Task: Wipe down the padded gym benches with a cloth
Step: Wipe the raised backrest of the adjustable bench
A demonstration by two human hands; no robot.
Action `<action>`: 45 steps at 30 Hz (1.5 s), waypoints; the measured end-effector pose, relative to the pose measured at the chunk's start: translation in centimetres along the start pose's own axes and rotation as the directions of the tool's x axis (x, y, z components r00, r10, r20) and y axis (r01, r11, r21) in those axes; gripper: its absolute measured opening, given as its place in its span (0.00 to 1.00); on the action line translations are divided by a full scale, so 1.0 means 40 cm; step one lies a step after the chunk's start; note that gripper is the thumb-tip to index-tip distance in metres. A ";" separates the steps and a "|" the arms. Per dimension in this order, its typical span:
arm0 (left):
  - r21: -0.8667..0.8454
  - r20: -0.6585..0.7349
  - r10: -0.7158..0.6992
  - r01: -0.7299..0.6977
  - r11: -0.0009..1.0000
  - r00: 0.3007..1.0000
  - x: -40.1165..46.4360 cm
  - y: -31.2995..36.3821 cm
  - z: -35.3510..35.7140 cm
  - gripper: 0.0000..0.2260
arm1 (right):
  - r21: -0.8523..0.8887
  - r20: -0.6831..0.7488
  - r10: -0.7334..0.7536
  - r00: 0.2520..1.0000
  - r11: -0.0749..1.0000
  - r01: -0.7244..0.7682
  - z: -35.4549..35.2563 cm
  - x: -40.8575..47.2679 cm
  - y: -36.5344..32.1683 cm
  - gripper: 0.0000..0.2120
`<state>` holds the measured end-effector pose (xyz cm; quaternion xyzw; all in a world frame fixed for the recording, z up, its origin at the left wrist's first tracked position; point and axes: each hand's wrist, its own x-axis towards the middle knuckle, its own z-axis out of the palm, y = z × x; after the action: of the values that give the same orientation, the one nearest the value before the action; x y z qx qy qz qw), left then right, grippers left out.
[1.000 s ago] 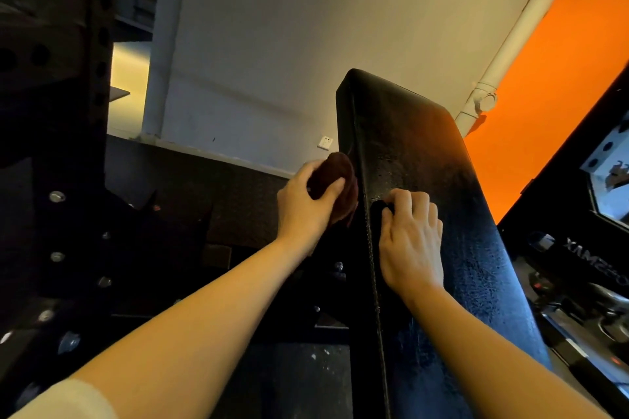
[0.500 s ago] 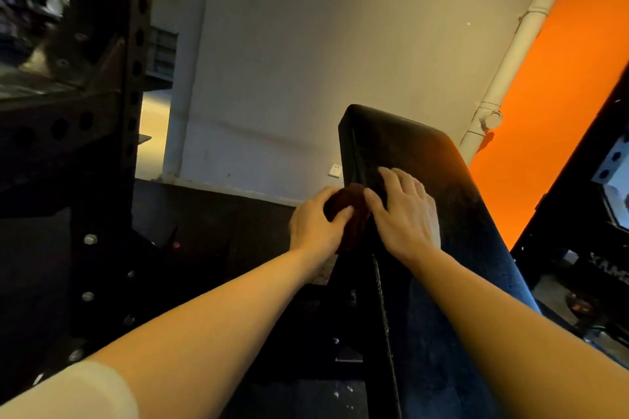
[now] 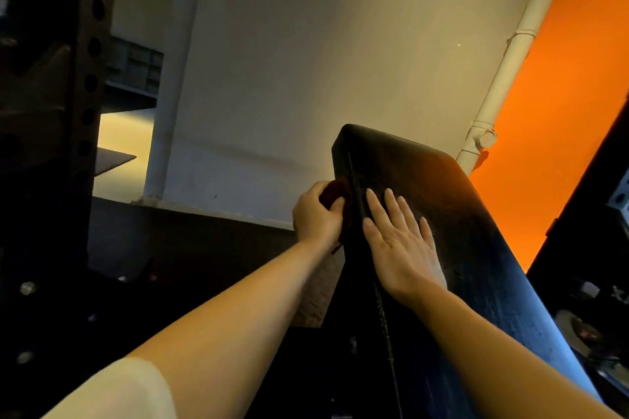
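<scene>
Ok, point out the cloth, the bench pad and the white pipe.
cloth [image 3: 335, 192]: head view, on the dark red bunch showing above the left thumb.
bench pad [image 3: 476, 221]: head view, on the bare top face, right of the flat right hand.
white pipe [image 3: 510, 54]: head view, on the shaft above the collar.

A gym is shown. A black padded bench [image 3: 442, 214], tilted steeply upward, fills the middle of the view. Left of the bench, a dark steel rack post [image 3: 92, 85] pierced by a row of round holes is seen, with bolts lower on its frame. Right of the bench, weight plates [image 3: 585, 333] and more black machine framing are made out in shadow. Behind the bench, a plain pale wall [image 3: 289, 61], a white pipe [image 3: 503, 71] and an orange wall [image 3: 561, 95] are seen.
</scene>
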<state>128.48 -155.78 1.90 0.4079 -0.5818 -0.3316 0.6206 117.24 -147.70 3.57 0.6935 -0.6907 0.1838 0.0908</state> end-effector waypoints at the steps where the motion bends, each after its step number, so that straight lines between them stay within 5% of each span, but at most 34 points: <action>1: -0.025 0.043 0.030 -0.029 0.999 0.999 -0.020 -0.015 -0.011 0.10 | -0.001 0.003 0.002 1.000 1.000 -0.002 -0.001 0.003 0.001 0.24; 5: -0.039 0.180 0.104 -0.099 0.994 0.978 -0.083 -0.063 -0.045 0.12 | -0.014 -0.005 0.005 1.000 1.000 -0.005 0.002 0.009 0.004 0.24; 11: 0.022 0.036 -0.027 0.027 0.999 0.999 0.059 0.004 0.000 0.10 | -0.035 0.009 0.009 1.000 0.999 -0.008 -0.003 0.008 -0.005 0.24; 17: -0.041 0.223 0.045 -0.037 0.998 0.974 -0.039 -0.065 -0.034 0.13 | -0.044 0.015 0.021 1.000 0.999 -0.020 -0.005 0.007 -0.006 0.24; 22: 0.019 0.065 -0.042 0.041 0.999 0.997 0.032 -0.018 0.005 0.10 | -0.040 0.018 0.020 1.000 0.999 -0.019 -0.011 0.011 -0.011 0.24; 27: -0.056 0.214 0.060 -0.049 0.997 0.975 -0.035 -0.050 -0.037 0.10 | -0.055 0.001 0.030 1.000 0.998 -0.030 -0.008 0.009 -0.016 0.23; 33: 0.019 -0.018 -0.096 0.096 0.995 0.995 0.112 -0.007 0.025 0.11 | -0.062 0.008 0.027 1.000 0.998 -0.026 -0.011 0.005 -0.018 0.24; 37: -0.131 -0.175 -0.150 0.128 0.983 0.973 0.210 0.025 0.008 0.17 | -0.059 0.010 0.028 1.000 0.998 -0.028 -0.013 0.007 -0.019 0.24; 42: -0.214 0.068 -0.006 0.021 0.977 0.998 0.280 0.003 0.041 0.13 | -0.061 0.005 0.026 1.000 0.998 -0.025 -0.011 0.006 -0.018 0.24; 45: -0.231 0.051 0.041 -0.029 0.972 0.998 0.248 -0.009 0.033 0.12 | -0.057 0.005 0.029 1.000 0.998 -0.028 -0.014 0.006 -0.019 0.27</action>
<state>128.20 -164.91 6.05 0.3134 -0.5636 -0.3971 0.6530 117.92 -147.71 4.28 0.6812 -0.7058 0.1633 0.1056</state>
